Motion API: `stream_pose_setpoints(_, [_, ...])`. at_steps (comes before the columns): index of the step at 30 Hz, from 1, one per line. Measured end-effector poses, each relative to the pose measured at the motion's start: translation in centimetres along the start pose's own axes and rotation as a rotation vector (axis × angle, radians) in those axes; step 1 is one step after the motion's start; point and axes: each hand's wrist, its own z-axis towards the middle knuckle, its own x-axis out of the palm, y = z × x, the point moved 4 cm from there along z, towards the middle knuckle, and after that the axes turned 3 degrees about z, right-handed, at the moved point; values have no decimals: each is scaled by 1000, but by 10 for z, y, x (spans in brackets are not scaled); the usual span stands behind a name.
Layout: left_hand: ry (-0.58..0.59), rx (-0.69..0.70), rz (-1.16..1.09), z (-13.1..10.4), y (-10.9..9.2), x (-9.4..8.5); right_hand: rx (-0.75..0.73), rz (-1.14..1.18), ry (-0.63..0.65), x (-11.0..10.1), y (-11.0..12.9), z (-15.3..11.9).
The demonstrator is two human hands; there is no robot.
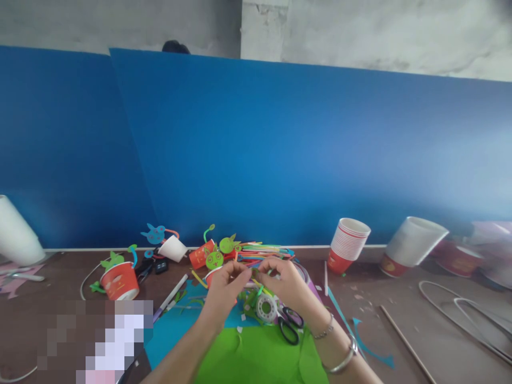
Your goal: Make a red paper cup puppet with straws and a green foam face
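Note:
My left hand (pixel 224 290) and my right hand (pixel 285 280) meet over the craft sheets, fingertips pinched close together. Between them is a small green piece that looks like paper, mostly hidden by the fingers. Just below my right hand lie a white tape roll (pixel 266 308) and black-handled scissors (pixel 288 324). Under both wrists spread a green sheet (pixel 248 357) and a blue sheet (pixel 176 330). Behind my left hand stands a paper cup figure with a green animal face (pixel 215 260), its cup partly covered by the hand.
Further cup figures stand left, one an orange cup (pixel 120 281), another a white cup (pixel 173 248). Colourful strips (pixel 264 250) lie at the back. On the right are stacked paper cups (pixel 349 240), a wrapped stack (pixel 412 246), a thin stick (pixel 407 344) and a cable (pixel 468 320). A blue partition (pixel 304 154) rises behind.

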Motion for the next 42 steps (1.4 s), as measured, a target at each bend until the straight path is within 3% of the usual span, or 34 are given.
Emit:
stream_pose_setpoints(3, [34,-19,-19,-2,2,2,84,109,19,1,-2,0])
stream_pose_setpoints(7, [123,-109,-290,-5,7,11,169,430,75,5,-6,-2])
stream_pose_setpoints(10, [99,-122,-211,-1,10,9,139,449,11,2,-12,0])
stream_pose_setpoints(13, [-107,33,71,13,5,-16,68,256,-190,-9,-20,4])
stream_pose_setpoints(16, [-360,184,561,25,-6,-51,56,151,-240,-15,-23,5])
stream_pose_setpoints(18, [-385,133,999,31,-7,-69,55,110,-231,-16,-23,5])
stream_pose_setpoints(21, [-285,-153,1354,37,7,-90,41,43,-218,-14,-19,5])
stream_pose_setpoints(26, [-203,-228,1281,46,25,-100,76,-4,-57,10,-25,5])
stream_pose_setpoints(30, [-141,-227,1169,52,31,-94,136,74,207,46,-39,1])
stream_pose_setpoints(33, [-122,-186,1098,51,30,-83,152,88,299,60,-45,-2])
stream_pose_setpoints(36, [-125,-127,1039,47,27,-71,183,53,356,59,-45,-5])
stream_pose_setpoints(39, [-133,-48,961,42,26,-60,194,21,352,44,-36,-7])
stream_pose_setpoints(42, [-120,58,670,39,27,-47,144,-111,295,25,-23,-8])
